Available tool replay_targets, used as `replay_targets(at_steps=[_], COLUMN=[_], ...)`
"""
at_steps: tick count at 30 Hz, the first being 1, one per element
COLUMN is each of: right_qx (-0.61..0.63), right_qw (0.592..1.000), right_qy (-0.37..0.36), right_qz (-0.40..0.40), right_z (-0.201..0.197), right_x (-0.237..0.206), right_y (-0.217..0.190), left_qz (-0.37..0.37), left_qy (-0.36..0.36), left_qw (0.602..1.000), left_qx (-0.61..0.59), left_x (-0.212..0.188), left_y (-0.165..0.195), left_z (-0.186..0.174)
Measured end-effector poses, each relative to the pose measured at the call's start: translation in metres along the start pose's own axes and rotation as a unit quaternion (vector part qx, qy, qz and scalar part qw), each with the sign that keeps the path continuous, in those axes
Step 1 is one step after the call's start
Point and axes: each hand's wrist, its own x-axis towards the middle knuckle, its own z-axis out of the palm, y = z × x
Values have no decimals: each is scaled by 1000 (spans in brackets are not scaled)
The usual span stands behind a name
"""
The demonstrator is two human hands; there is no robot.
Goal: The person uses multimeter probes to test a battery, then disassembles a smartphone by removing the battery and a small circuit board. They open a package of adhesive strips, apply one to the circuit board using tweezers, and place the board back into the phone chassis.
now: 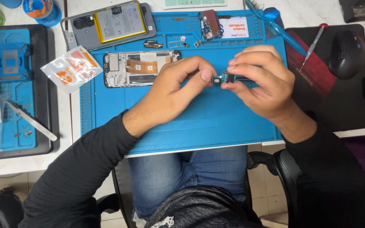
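Note:
Both my hands meet over the blue repair mat [191, 122]. My left hand [172, 95] and my right hand [260, 82] pinch a small blue circuit board [222, 78] between their fingertips, a little above the mat. Just left of my left hand lies an opened phone frame [138, 68] with its inner parts and an orange flex cable showing. A phone back half with a yellow-edged battery [115, 23] lies at the mat's upper left.
Small metal parts [153, 44] and another board piece [210, 24] lie along the mat's top. An orange and white pouch [70, 68] lies left of the mat, with tweezers [32, 121] on a second blue mat. A screwdriver [313, 44], mouse [345, 54] and black pad lie to the right.

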Motion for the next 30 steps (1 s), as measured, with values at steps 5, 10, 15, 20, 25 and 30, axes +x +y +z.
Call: replay_targets(at_steps=[5,10,15,20,25,30], right_qx=[3,5,15,9,10,5], right_qw=[1000,1000,1000,1000,1000,999], right_qy=[3,-3,-13,-17,-7,-20], right_qz=[1,5,13,23,25,31], right_z=[1,2,2,1,0,-3], right_x=[1,2,2,2,3,3], right_y=[0,-1,-3,-3,-2,-2], left_qz=[14,1,14,-9,-1,15], left_qy=[4,12,11,2,0,9], left_qw=[1000,1000,999,1000,1000,999], left_qx=[26,27,37,10,28,42], left_x=[-1,0,0,-1,0,0], left_y=[0,0,0,-1,1,5], left_z=[1,2,4,3,3,2])
